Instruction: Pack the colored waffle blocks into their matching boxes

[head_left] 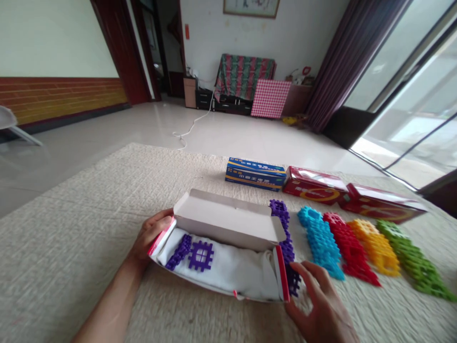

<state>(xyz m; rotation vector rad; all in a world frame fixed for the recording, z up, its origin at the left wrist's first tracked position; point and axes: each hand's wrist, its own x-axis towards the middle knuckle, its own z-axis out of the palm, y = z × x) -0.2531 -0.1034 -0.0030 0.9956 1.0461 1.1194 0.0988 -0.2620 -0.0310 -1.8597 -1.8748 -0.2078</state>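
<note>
A white-lined cardboard box (221,227) with red ends lies in front of me, its lid flap folded back. Inside is white cloth (235,271), with a purple square interlocking block (201,256) and a second purple block (179,251) on it. My left hand (148,238) is closed around the box's left end. At the right end, my right hand (317,300) has its thumb and fingertips against the box's edge, fingers curved; part of the grip is hidden. A row of purple blocks (280,212) runs along the mat behind that end, partly covered by the box.
Rows of blue (321,243), red (352,250), yellow (374,245) and green blocks (414,257) lie to the right. Behind them stand a blue box (255,175) and two red boxes (316,186) on the beige mat (89,228). A white cable (194,125) crosses the floor.
</note>
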